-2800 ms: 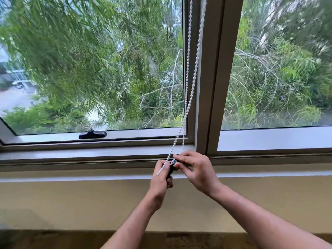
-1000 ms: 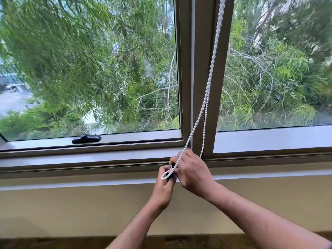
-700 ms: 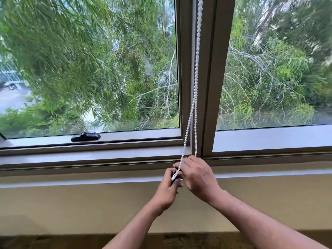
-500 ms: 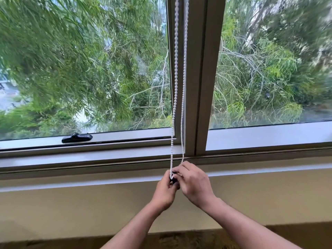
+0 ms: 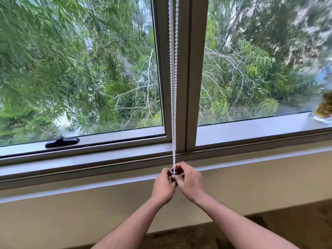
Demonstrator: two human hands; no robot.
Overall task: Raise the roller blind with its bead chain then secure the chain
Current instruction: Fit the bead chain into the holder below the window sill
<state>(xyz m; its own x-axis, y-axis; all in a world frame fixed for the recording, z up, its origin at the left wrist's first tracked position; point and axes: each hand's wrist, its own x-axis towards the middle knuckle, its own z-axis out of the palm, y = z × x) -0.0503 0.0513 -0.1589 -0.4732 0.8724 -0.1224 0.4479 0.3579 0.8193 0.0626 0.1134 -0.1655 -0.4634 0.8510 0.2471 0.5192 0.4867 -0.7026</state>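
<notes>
I am pinching the loop end of the white plastic bead chain (image 5: pixel 173 105) with both hands: left hand (image 5: pixel 164 187) and right hand (image 5: pixel 191 184) closed around it at a small dark clip (image 5: pixel 174 171) below the grey window sill (image 5: pixel 89 159). The chain is hanging taut; being light, limp and slippery, it is best gripped between beads.

Glossy plastic bead chain (image 5: pixel 173 87) (white)

A black window latch (image 5: pixel 62 141) lies on the bottom rail of the left pane, towards its left end. A glass vessel (image 5: pixel 322 112) of yellow-brown matter stands at the sill's (image 5: pixel 251 127) right edge. Green trees (image 5: pixel 71 69) fill both panes.
</notes>
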